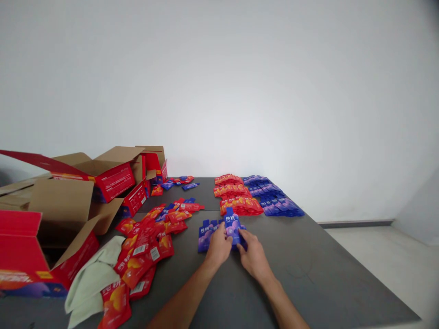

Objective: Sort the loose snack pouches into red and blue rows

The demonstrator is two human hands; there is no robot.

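A blue pouch [232,225] with purple fruit printed on it is held between my two hands, tilted up toward me. My left hand [219,246] pinches its left edge. The fingers of my right hand [253,253] close on its lower right edge. Just behind and to the left, a short row of overlapping blue pouches [204,237] lies on the table, partly covered by my left hand and the held pouch.
Neat stacks of red pouches [240,205] and blue pouches [279,205] lie at the back right. Loose red pouches [140,262] are heaped left, beside a pale green cloth [94,278]. Open cardboard boxes [24,251] line the left side of the grey table [308,274].
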